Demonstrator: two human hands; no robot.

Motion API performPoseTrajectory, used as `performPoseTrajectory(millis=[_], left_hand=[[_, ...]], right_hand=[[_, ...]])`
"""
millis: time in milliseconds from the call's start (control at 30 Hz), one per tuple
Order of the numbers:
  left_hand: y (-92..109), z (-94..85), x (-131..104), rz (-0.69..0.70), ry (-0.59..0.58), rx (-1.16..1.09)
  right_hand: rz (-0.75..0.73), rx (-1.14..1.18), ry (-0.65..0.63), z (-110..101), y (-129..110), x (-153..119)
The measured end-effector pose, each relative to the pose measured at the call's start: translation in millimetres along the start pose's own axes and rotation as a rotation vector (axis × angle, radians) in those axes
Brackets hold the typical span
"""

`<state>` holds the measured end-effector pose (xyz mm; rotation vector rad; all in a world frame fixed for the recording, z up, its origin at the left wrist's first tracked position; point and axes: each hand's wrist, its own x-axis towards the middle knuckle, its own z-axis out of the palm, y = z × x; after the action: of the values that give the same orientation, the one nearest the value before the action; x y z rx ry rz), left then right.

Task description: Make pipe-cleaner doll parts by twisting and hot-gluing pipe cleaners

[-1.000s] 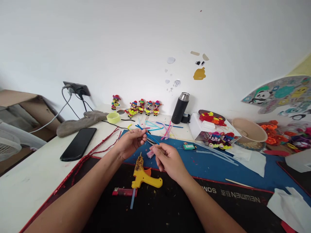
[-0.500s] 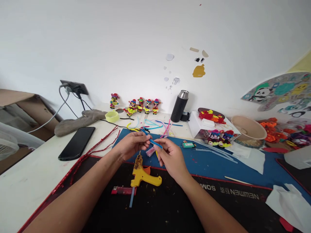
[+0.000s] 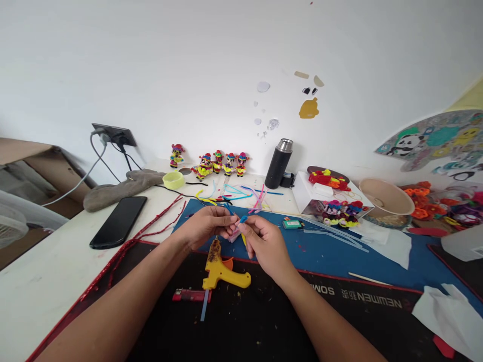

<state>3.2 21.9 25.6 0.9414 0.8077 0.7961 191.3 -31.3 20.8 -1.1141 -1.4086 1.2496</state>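
My left hand (image 3: 210, 224) is closed, pinching a short blue pipe cleaner (image 3: 243, 219) between thumb and forefinger. From the other side my right hand (image 3: 267, 245) grips its other end, where the blue piece curls over into a small loop. The fingertips of both hands nearly meet and hide its middle. Just beneath them a pinkish piece (image 3: 234, 236) lies on the blue mat, partly covered. Below the hands rests a yellow glue gun (image 3: 217, 271), nozzle pointing away from me, a glue stick (image 3: 205, 305) sticking out of its back. It lies across a red lighter (image 3: 188, 295).
Several small pipe-cleaner figures (image 3: 218, 162) stand against the wall. A black thermos (image 3: 279, 163), a white box (image 3: 305, 196) and a bowl (image 3: 387, 197) are at the back right. On the left lie a phone (image 3: 118, 222) and red pipe cleaners (image 3: 151, 227). Glue sticks (image 3: 335, 239) lie right.
The blue pipe cleaner ran straight between my hands; now its right end is bent into a loop. My fingertips have come closer together.
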Motion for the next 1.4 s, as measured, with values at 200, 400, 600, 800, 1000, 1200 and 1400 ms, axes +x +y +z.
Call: performPoseTrajectory(millis=[200,400,600,800,1000,1200,1400], left_hand=[[4.6,2.9,-2.2,0.111,0.086,-0.006],[5.0,4.0,-3.1,0.150,0.047,0.042],[6.8,4.7,-6.2,0.142,-0.014,0.115],[9.0,5.8,-7.3,0.112,-0.052,0.129],[7.5,7.0,-7.0,0.132,-0.082,0.137],[2.2,10.5,-6.5,0.178,-0.104,0.071],[-1.0,10.2,-6.0,0.203,-0.177,0.035]], right_hand=[[0.051,0.084,-0.029,-2.4,-0.8,3.8],[0.103,0.118,-0.085,-2.4,0.4,3.7],[0.123,0.153,-0.112,-2.8,-0.6,2.1],[0.102,0.171,-0.104,-3.7,1.7,1.9],[0.121,0.175,-0.104,-3.8,0.5,2.2],[0.137,0.246,-0.111,-2.8,-0.3,2.0],[0.143,0.313,-0.166,-3.5,1.1,1.1]])
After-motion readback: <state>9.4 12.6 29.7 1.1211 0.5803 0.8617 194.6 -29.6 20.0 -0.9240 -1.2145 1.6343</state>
